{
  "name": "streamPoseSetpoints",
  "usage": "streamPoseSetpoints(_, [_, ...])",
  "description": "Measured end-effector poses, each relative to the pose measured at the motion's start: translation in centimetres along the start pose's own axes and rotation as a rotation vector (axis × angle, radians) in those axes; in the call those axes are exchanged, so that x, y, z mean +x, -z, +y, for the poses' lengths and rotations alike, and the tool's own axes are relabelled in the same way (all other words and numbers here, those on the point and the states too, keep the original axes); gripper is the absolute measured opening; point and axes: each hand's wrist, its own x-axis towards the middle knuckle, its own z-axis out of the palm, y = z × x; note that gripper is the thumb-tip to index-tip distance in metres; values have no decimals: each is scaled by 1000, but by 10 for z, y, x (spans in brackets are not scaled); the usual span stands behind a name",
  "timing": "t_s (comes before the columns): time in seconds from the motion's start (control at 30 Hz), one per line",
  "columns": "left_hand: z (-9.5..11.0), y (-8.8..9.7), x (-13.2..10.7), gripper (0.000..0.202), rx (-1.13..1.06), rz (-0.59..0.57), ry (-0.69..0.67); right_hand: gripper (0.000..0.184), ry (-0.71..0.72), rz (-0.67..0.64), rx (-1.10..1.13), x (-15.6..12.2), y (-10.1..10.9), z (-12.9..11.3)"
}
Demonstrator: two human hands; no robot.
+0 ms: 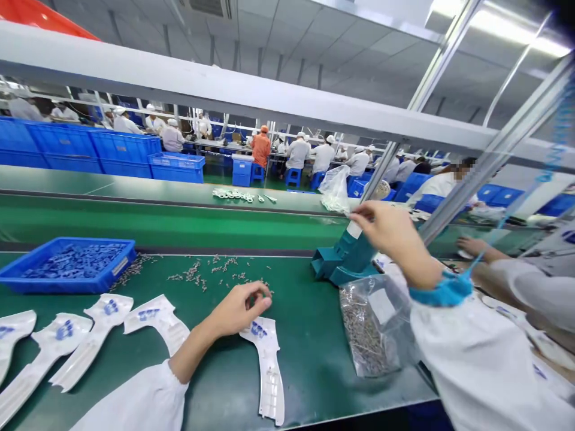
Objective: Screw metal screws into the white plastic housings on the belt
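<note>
My left hand [240, 308] hangs with curled, pinched fingers just above a white plastic moulded part [267, 371], and the fingertips hide whatever lies between them. More of these long white parts [105, 329] lie in a row on the green bench top [305, 359] to the left, each with small blue pieces in it. My right hand [381, 230] is raised beside a teal fixture [348, 257], its fingers near the fixture's white-labelled top. Small metal screws [215, 275] lie scattered across the bench. Below my right wrist rests a clear bag of screws [371, 326].
A blue tray of small blue parts [69, 264] stands at the left. A co-worker's hand [471, 246] and grey sleeve [539, 293] reach in at the right. Beyond a green conveyor [135, 221] are a metal frame, blue crates [121, 152] and white-clad workers.
</note>
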Motion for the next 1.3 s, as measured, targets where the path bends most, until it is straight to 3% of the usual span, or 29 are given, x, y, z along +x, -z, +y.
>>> streamPoseSetpoints(0.1, [2, 4, -4, 18, 246, -19, -60, 14, -68, -11, -142, 26, 13, 55])
streamPoseSetpoints(0.17, [6, 6, -10, 16, 370, -31, -66, 12, -71, -42, -155, 31, 12, 72])
streamPoseSetpoints(0.3, [23, 4, -38, 18, 539, -13, 44, 12, -106, -88, -159, 31, 6, 73])
streamPoseSetpoints(0.43, [39, -11, -77, 26, 664, -11, 109, 15, -156, -197, -171, 45, -2, 72])
streamPoseSetpoints(0.6, [28, -34, -94, 41, 593, 36, 34, 17, -192, -309, -218, 57, 11, 70])
streamPoseSetpoints(0.7, [17, -43, -90, 54, 565, 100, 11, 18, -182, -165, -275, 31, 23, 42])
streamPoseSetpoints(0.73, [16, -45, -88, 54, 561, 105, 8, 21, -118, -40, -258, 17, 20, 25])
streamPoseSetpoints(0.77, [14, -47, -87, 51, 559, 100, 7, 23, -48, -31, -177, 1, 13, 6])
streamPoseSetpoints(0.8, [14, -49, -85, 48, 560, 90, 7, 23, 13, -99, -40, -16, 1, -15])
streamPoseSetpoints(0.9, [17, -52, -83, 40, 577, 70, 13, 25, 226, -485, 355, -60, -55, -79])
streamPoseSetpoints(1.03, [20, -52, -83, 39, 586, 83, 29, 30, 350, -638, 431, -83, -124, -142])
streamPoseSetpoints(1.13, [21, -51, -84, 37, 564, 110, 40, 24, 432, -695, 372, -88, -144, -167])
streamPoseSetpoints(1.3, [20, -51, -85, 34, 513, 138, 78, 17, 454, -732, 299, -96, -153, -184])
